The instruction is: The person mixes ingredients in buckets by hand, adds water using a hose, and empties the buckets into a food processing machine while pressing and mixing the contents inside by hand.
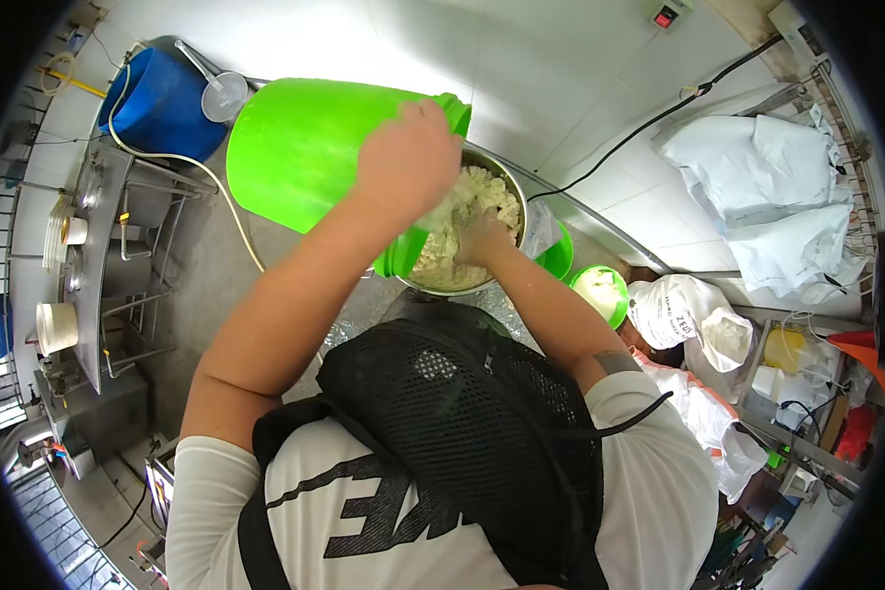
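— Where is the bucket (300, 147)?
— Left of the bowl (523, 202), tipped; my left hand (410, 157) is curled around its rim. A slipping grip could knock the bowl.
— Your right hand (483, 236)?
— Inside the bowl, in the mix (494, 191); its opening I cannot tell.

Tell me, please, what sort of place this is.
Probably a commercial kitchen or small food workshop: a large metal bowl holds pale, crumbly mix, a big green bucket tips toward it, and a steel table stands at left.
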`<state>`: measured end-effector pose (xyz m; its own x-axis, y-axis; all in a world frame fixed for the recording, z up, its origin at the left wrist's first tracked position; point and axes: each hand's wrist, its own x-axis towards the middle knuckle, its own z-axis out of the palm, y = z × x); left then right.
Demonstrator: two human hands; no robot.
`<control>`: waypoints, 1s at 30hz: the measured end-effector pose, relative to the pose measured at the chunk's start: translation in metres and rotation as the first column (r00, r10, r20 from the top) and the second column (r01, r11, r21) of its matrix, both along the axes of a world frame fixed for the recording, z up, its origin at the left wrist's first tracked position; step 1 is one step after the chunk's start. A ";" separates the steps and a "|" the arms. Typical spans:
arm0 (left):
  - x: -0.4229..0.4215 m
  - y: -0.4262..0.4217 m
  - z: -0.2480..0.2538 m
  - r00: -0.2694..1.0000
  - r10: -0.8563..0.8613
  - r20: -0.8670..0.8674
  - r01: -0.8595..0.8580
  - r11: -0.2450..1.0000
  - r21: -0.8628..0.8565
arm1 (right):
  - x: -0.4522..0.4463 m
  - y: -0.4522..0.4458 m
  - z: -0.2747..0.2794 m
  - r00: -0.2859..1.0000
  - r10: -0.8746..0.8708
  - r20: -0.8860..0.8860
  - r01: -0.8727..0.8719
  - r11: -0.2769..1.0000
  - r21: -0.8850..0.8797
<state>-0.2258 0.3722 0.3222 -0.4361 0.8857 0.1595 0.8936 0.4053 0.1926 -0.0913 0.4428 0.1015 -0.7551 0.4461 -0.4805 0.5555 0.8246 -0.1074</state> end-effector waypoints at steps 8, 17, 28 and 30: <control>-0.114 -0.014 0.021 0.994 0.103 0.018 -0.103 0.994 -0.032 | -0.015 0.036 0.001 0.907 -0.364 -0.211 0.182 0.792 -0.582; -0.140 -0.038 0.009 0.982 0.184 0.051 -0.185 0.982 0.021 | -0.044 -0.023 0.025 0.985 0.165 -0.042 -0.166 0.986 -0.006; -0.085 -0.048 0.010 0.989 0.145 -0.022 -0.142 0.985 0.102 | -0.062 -0.002 -0.023 0.943 0.307 0.125 -0.303 0.952 -0.052; -0.076 -0.048 0.009 0.990 0.137 -0.038 -0.132 0.985 0.107 | -0.060 0.000 -0.048 0.961 0.276 0.009 -0.275 0.961 -0.025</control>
